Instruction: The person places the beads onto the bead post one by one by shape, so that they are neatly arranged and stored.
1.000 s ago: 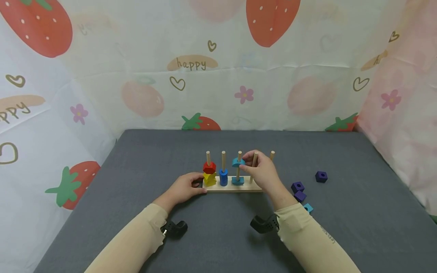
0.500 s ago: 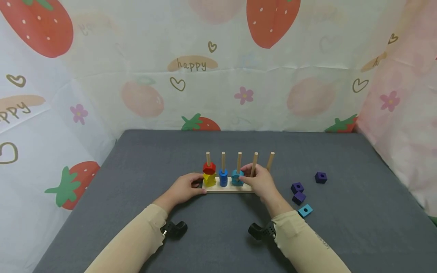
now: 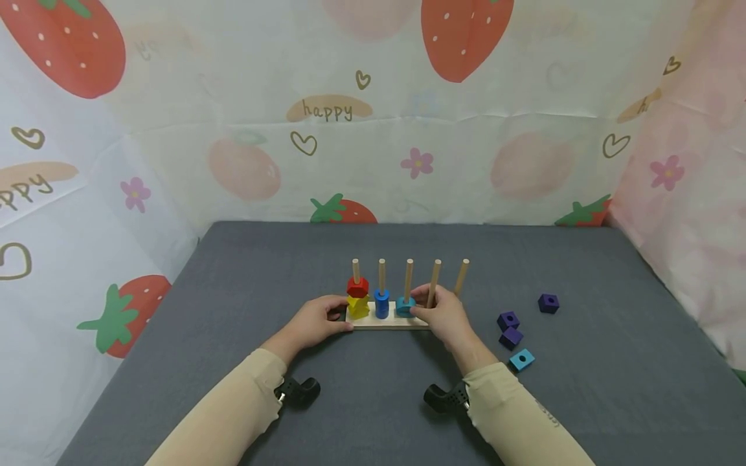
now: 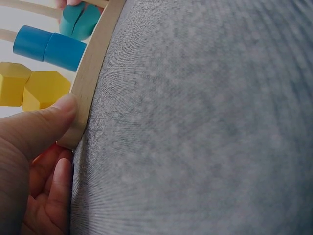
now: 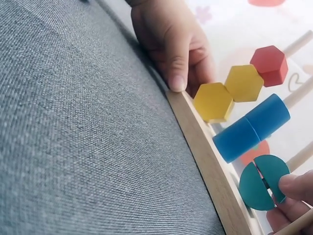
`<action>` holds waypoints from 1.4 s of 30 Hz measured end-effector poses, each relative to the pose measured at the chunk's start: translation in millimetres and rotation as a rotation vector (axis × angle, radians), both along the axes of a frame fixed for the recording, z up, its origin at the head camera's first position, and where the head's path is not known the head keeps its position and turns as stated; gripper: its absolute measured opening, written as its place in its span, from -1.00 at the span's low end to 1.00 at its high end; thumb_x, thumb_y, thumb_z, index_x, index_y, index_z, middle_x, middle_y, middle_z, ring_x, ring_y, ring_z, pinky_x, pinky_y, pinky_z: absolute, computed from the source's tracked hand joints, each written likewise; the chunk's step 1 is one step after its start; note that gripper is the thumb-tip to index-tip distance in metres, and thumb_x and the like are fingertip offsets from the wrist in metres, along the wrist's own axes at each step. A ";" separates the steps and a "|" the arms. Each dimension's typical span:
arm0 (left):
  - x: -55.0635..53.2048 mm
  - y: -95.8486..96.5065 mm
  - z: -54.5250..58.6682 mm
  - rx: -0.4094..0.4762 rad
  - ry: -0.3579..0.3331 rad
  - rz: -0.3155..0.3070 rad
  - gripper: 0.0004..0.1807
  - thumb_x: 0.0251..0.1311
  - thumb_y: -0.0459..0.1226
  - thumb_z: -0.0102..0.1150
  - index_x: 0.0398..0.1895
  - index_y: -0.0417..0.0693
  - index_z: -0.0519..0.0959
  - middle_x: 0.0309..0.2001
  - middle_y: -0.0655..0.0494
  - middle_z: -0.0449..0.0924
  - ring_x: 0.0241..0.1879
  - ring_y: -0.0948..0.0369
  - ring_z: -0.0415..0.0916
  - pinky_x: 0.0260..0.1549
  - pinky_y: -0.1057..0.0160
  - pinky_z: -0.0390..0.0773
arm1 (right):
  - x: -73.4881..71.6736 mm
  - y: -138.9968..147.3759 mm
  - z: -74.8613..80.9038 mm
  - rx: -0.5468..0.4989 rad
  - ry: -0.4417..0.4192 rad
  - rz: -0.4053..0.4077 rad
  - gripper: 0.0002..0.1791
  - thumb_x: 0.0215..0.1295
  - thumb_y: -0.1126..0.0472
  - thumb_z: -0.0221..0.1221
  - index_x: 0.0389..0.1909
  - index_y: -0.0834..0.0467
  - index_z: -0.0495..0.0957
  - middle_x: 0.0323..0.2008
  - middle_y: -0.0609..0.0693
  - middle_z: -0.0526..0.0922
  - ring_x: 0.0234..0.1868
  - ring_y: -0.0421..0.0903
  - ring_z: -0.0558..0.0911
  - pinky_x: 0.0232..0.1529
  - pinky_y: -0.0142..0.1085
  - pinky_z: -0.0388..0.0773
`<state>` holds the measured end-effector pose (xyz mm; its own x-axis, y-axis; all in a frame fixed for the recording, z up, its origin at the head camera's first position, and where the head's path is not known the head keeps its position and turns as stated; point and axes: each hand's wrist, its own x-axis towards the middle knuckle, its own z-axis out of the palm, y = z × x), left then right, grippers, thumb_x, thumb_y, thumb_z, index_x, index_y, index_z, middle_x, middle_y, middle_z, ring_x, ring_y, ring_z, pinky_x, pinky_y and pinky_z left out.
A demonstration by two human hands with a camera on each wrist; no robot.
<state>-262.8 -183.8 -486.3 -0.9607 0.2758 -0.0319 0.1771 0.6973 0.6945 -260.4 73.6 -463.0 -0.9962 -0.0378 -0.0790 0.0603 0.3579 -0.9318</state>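
Pinching the upper teal half-round (image 5: 275, 170) in my right hand (image 3: 447, 315), thumb and fingers clamped on it. It's sitting on the third peg (image 3: 408, 279) from frame left, mid-frame in the head view, right over the lower teal half-round (image 5: 253, 189); a thin gap is showing between them in the right wrist view. My left hand (image 3: 315, 320) is gripping the wooden base (image 3: 387, 324) at its left end, thumb on the front edge, presumably steadying it.

Step, by my read: I'm seating this half-round. Next move is calling for lining the halves up, then parting thumb and fingers and backing out clear of the fourth peg (image 3: 433, 285), which is apparently standing between them.

Frame left: blue cylinders (image 5: 268, 117) are sharing peg two; yellow blocks (image 5: 243, 83) are sitting under a red block (image 5: 270, 63) on peg one. Lower right: purple blocks (image 3: 508, 321) and a light-blue block (image 3: 528, 356) are lying loose on the bench (image 3: 262, 259), likely going on later.
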 end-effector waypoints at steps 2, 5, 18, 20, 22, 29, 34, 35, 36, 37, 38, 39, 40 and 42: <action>-0.4 -0.2 0.2 -0.002 0.000 -0.001 -0.45 -0.04 -0.13 0.35 0.10 0.04 0.49 0.08 0.14 0.47 0.03 0.24 0.43 -0.01 0.25 0.48 | -0.3 -0.1 -0.2 0.001 0.005 0.002 -0.71 0.06 0.38 0.27 -0.15 0.17 0.54 -0.17 0.06 0.60 -0.12 -0.02 0.57 -0.04 -0.12 0.50; -0.6 -0.3 0.8 -0.006 0.001 -0.003 -0.45 -0.03 -0.13 0.35 0.10 0.05 0.49 0.07 0.15 0.48 0.02 0.25 0.43 -0.01 0.25 0.48 | -0.5 0.1 -0.4 0.002 0.011 0.006 -0.70 0.06 0.38 0.27 -0.14 0.17 0.54 -0.16 0.06 0.60 -0.12 -0.02 0.57 -0.05 -0.13 0.51; 1.5 1.0 1.1 0.010 0.008 0.005 -0.47 -0.05 -0.15 0.36 0.07 0.03 0.51 0.06 0.14 0.48 0.02 0.25 0.44 -0.02 0.26 0.49 | 14.7 14.8 12.2 0.017 0.051 0.051 -0.55 0.15 0.31 0.22 0.11 0.17 0.46 0.04 0.11 0.54 0.09 0.07 0.47 0.10 -0.04 0.39; 1.6 1.2 1.3 0.011 0.009 0.005 -0.47 -0.05 -0.16 0.36 0.07 0.03 0.51 0.06 0.13 0.48 0.02 0.24 0.44 -0.02 0.26 0.49 | 18.6 19.6 16.0 0.028 0.061 0.066 -0.51 0.16 0.30 0.21 0.15 0.17 0.42 0.08 0.14 0.51 0.14 0.09 0.44 0.15 -0.02 0.34; 1.6 1.3 1.7 0.006 0.011 0.004 -0.47 -0.05 -0.16 0.36 0.08 0.03 0.51 0.06 0.13 0.48 0.02 0.24 0.44 -0.02 0.26 0.49 | 22.2 24.6 19.4 0.041 0.070 0.071 -0.51 0.16 0.30 0.20 0.16 0.17 0.41 0.09 0.14 0.50 0.16 0.09 0.43 0.16 -0.01 0.32; 1.0 0.6 1.2 -0.007 0.011 -0.002 -0.47 -0.04 -0.15 0.36 0.08 0.03 0.51 0.05 0.14 0.49 0.01 0.24 0.44 -0.01 0.25 0.48 | 31.2 49.1 29.6 0.086 0.132 0.087 -0.59 0.18 0.30 0.19 0.09 0.18 0.46 0.05 0.11 0.54 0.13 0.03 0.46 0.16 -0.08 0.35; 0.9 0.5 0.3 -0.014 0.008 0.002 -0.47 -0.04 -0.14 0.35 0.08 0.03 0.50 0.05 0.14 0.49 0.01 0.24 0.44 -0.01 0.25 0.48 | 36.1 76.8 35.3 0.131 0.187 0.103 -0.69 0.19 0.27 0.19 -0.01 0.18 0.52 -0.04 0.07 0.58 0.02 -0.01 0.53 0.02 -0.10 0.47; 0.9 0.6 0.2 -0.015 0.007 0.002 -0.46 -0.04 -0.14 0.35 0.08 0.03 0.50 0.05 0.14 0.49 0.01 0.24 0.45 -0.01 0.25 0.48 | 37.4 83.6 35.8 0.143 0.196 0.109 -0.70 0.20 0.25 0.19 -0.03 0.18 0.53 -0.05 0.07 0.59 -0.01 -0.02 0.54 -0.04 -0.14 0.50; 0.9 0.7 0.2 -0.017 0.005 0.003 -0.46 -0.04 -0.14 0.35 0.09 0.03 0.50 0.06 0.14 0.48 0.01 0.24 0.44 -0.01 0.25 0.48 | 38.7 90.5 36.3 0.150 0.206 0.115 -0.71 0.21 0.23 0.18 -0.04 0.18 0.53 -0.07 0.07 0.59 -0.04 -0.03 0.55 -0.08 -0.18 0.52; 1.0 0.9 0.2 -0.019 0.004 0.003 -0.46 -0.04 -0.14 0.35 0.09 0.04 0.50 0.06 0.14 0.48 0.01 0.24 0.44 -0.01 0.25 0.48 | 39.8 97.9 36.4 0.160 0.217 0.124 -0.71 0.21 0.21 0.18 -0.05 0.18 0.53 -0.08 0.07 0.60 -0.07 -0.06 0.56 -0.11 -0.24 0.53; 1.0 1.0 0.1 -0.019 0.002 0.005 -0.45 -0.04 -0.14 0.35 0.10 0.04 0.50 0.06 0.14 0.48 0.01 0.24 0.44 -0.01 0.25 0.48 | 41.0 105.1 36.4 0.167 0.225 0.134 -0.71 0.21 0.19 0.18 -0.05 0.19 0.54 -0.09 0.08 0.60 -0.10 -0.09 0.57 -0.15 -0.29 0.53; 1.1 1.0 0.3 -0.018 0.002 0.006 -0.45 -0.04 -0.13 0.35 0.10 0.04 0.50 0.06 0.14 0.48 0.01 0.24 0.44 -0.01 0.25 0.48 | 41.8 112.6 35.9 0.172 0.222 0.145 -0.71 0.22 0.18 0.18 -0.05 0.19 0.53 -0.08 0.10 0.60 -0.12 -0.13 0.57 -0.17 -0.34 0.53; 1.3 1.1 0.7 -0.017 0.003 0.004 -0.45 -0.04 -0.14 0.35 0.10 0.03 0.50 0.06 0.14 0.48 0.01 0.24 0.44 -0.01 0.25 0.48 | 42.4 119.8 34.8 0.180 0.221 0.151 -0.71 0.22 0.17 0.18 -0.06 0.19 0.53 -0.09 0.11 0.60 -0.14 -0.18 0.58 -0.19 -0.39 0.53; 1.8 1.2 1.4 -0.017 0.005 0.005 -0.46 -0.04 -0.14 0.35 0.09 0.04 0.50 0.06 0.14 0.48 0.01 0.24 0.44 -0.01 0.24 0.48 | 43.3 134.0 32.5 0.188 0.218 0.162 -0.71 0.22 0.18 0.17 -0.07 0.22 0.53 -0.11 0.15 0.60 -0.18 -0.25 0.58 -0.21 -0.44 0.53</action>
<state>-261.1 -182.6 -485.0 -0.9623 0.2703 -0.0317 0.1769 0.7097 0.6819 -217.1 207.6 -430.4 -0.9725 -0.2026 0.1146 -0.2051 0.5131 -0.8335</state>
